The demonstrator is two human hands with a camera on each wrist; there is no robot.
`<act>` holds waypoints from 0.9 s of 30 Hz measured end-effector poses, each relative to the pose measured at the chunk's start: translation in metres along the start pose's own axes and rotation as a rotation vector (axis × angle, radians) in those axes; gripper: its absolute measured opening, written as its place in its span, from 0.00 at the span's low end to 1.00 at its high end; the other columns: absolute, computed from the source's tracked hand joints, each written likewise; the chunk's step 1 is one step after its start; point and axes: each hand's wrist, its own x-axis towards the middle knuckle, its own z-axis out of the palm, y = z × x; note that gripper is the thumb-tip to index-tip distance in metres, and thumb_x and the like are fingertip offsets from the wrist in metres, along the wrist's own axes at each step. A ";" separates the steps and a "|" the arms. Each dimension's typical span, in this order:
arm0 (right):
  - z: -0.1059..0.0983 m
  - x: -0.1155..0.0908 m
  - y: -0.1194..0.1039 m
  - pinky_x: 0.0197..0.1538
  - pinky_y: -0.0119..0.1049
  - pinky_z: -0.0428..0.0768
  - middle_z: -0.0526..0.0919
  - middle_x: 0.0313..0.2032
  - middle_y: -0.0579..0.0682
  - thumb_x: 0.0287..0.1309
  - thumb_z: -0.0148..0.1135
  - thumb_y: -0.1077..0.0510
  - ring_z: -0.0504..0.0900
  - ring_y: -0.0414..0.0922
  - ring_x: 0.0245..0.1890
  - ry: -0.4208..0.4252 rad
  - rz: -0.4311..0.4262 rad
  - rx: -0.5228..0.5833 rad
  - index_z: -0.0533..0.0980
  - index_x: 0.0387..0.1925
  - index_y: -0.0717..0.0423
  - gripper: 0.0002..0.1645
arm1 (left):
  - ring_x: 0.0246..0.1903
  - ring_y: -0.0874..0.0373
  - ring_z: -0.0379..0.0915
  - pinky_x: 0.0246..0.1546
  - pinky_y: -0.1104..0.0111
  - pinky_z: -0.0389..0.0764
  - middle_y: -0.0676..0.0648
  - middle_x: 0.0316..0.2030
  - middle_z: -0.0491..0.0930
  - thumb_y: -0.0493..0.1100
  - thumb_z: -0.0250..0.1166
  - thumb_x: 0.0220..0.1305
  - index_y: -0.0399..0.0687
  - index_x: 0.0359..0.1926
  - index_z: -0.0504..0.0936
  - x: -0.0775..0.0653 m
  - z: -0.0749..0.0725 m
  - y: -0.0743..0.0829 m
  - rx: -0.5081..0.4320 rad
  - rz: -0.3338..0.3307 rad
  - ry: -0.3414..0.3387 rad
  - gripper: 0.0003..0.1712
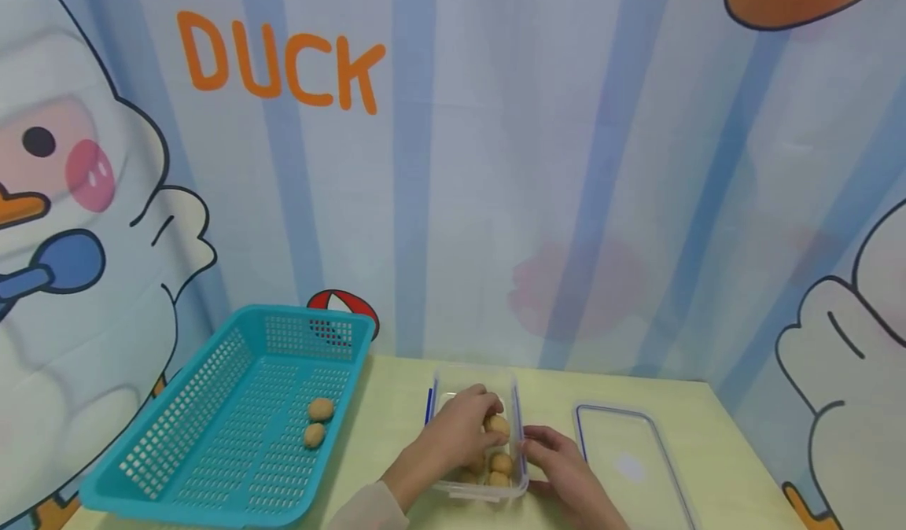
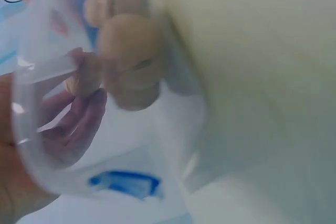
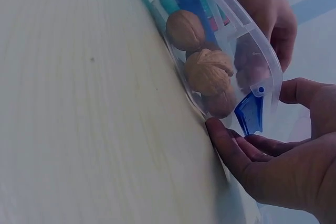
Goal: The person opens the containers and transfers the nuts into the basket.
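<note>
- Your left hand (image 1: 460, 428) reaches into the clear plastic box, lower centre of the head view; its thumb and fingers are clamped on a round tan walnut (image 1: 497, 426).
- Your right hand (image 1: 566, 471), just right of it, touches the outside of the box; thumb and fingers apart, lightly bent along the wall.
- The clear rectangular plastic box with blue side clips (image 1: 487, 492) sits upright on the table, lid off.
- More tan, wrinkled walnuts (image 3: 209, 72) lie on the box floor, grouped at the near end in the head view; hands and overlap hide the exact count.
- Clear rectangular lid with a blue edge (image 1: 630, 467): flat on the table, lower right, apart from the box.
- Turquoise perforated plastic basket (image 1: 191, 510): lower left, with two loose walnuts (image 1: 321, 410) near its right wall.
- Pale yellow table (image 1: 399, 404) beneath everything.
- Behind: blue-and-white striped curtain (image 1: 481, 200), orange "DUCK" lettering (image 1: 311, 70) upper left.
</note>
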 end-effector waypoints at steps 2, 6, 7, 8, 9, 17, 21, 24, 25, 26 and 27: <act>0.000 0.001 0.001 0.57 0.60 0.84 0.72 0.67 0.69 0.72 0.61 0.56 0.72 0.63 0.67 -0.007 0.002 0.007 0.65 0.71 0.73 0.35 | 0.34 0.68 0.72 0.38 0.73 0.80 0.57 0.38 0.75 0.48 0.80 0.63 0.47 0.48 0.86 -0.004 -0.007 0.004 -0.011 0.022 -0.001 0.18; 0.000 0.003 0.002 0.57 0.59 0.85 0.73 0.66 0.68 0.72 0.62 0.55 0.75 0.61 0.65 -0.005 0.006 0.006 0.66 0.71 0.72 0.35 | 0.37 0.66 0.75 0.39 0.74 0.80 0.59 0.37 0.75 0.49 0.79 0.63 0.50 0.44 0.84 -0.013 -0.020 0.009 -0.058 0.051 0.002 0.15; 0.000 0.003 0.002 0.57 0.59 0.85 0.73 0.66 0.68 0.72 0.62 0.55 0.76 0.61 0.65 -0.006 0.006 0.004 0.66 0.71 0.73 0.35 | 0.38 0.66 0.76 0.40 0.74 0.81 0.59 0.37 0.75 0.49 0.79 0.63 0.51 0.44 0.84 -0.015 -0.023 0.011 -0.064 0.058 0.004 0.15; 0.000 0.003 0.002 0.57 0.59 0.85 0.73 0.66 0.68 0.73 0.62 0.55 0.76 0.61 0.64 -0.006 0.006 0.003 0.66 0.71 0.73 0.35 | 0.39 0.65 0.77 0.41 0.74 0.81 0.59 0.38 0.75 0.49 0.79 0.63 0.51 0.44 0.84 -0.018 -0.026 0.013 -0.072 0.066 0.009 0.15; 0.000 0.003 0.002 0.56 0.59 0.85 0.74 0.65 0.68 0.73 0.62 0.55 0.77 0.60 0.64 -0.006 0.008 0.001 0.66 0.71 0.73 0.35 | 0.40 0.65 0.78 0.41 0.75 0.81 0.60 0.38 0.75 0.49 0.79 0.63 0.52 0.45 0.84 -0.020 -0.030 0.015 -0.077 0.073 0.014 0.15; -0.001 0.002 0.003 0.57 0.58 0.85 0.74 0.66 0.68 0.74 0.61 0.55 0.76 0.61 0.65 0.003 0.006 -0.008 0.66 0.71 0.72 0.34 | 0.40 0.65 0.79 0.43 0.73 0.83 0.59 0.40 0.77 0.51 0.77 0.65 0.52 0.46 0.84 -0.045 -0.064 0.038 -0.077 0.162 0.124 0.15; 0.000 0.002 0.003 0.57 0.58 0.84 0.73 0.66 0.69 0.73 0.61 0.55 0.75 0.63 0.66 0.013 0.007 -0.019 0.66 0.71 0.72 0.35 | 0.42 0.63 0.79 0.43 0.71 0.84 0.58 0.41 0.77 0.48 0.76 0.66 0.52 0.46 0.83 -0.057 -0.082 0.045 -0.072 0.177 0.177 0.13; 0.000 0.002 0.003 0.58 0.58 0.84 0.73 0.67 0.69 0.72 0.62 0.55 0.75 0.62 0.66 0.022 0.006 -0.027 0.67 0.71 0.72 0.35 | 0.41 0.63 0.79 0.42 0.70 0.85 0.58 0.41 0.78 0.47 0.77 0.66 0.52 0.46 0.83 -0.064 -0.095 0.045 -0.046 0.148 0.220 0.13; 0.000 0.002 0.003 0.58 0.58 0.84 0.73 0.67 0.69 0.72 0.62 0.55 0.75 0.62 0.66 0.023 0.007 -0.030 0.67 0.71 0.73 0.36 | 0.40 0.63 0.79 0.42 0.70 0.85 0.58 0.41 0.78 0.47 0.77 0.66 0.52 0.46 0.83 -0.066 -0.099 0.044 -0.035 0.138 0.234 0.13; 0.000 0.002 0.003 0.58 0.58 0.84 0.73 0.67 0.69 0.72 0.62 0.55 0.75 0.62 0.66 0.026 0.005 -0.033 0.67 0.71 0.73 0.36 | 0.40 0.63 0.79 0.41 0.69 0.85 0.58 0.41 0.79 0.46 0.78 0.66 0.52 0.46 0.83 -0.068 -0.103 0.043 -0.024 0.127 0.250 0.13; 0.000 0.002 0.003 0.57 0.57 0.84 0.73 0.67 0.69 0.72 0.62 0.55 0.75 0.61 0.66 0.027 0.006 -0.035 0.67 0.71 0.72 0.36 | 0.40 0.62 0.79 0.41 0.70 0.85 0.58 0.41 0.79 0.45 0.78 0.65 0.51 0.46 0.83 -0.069 -0.107 0.041 -0.015 0.119 0.262 0.13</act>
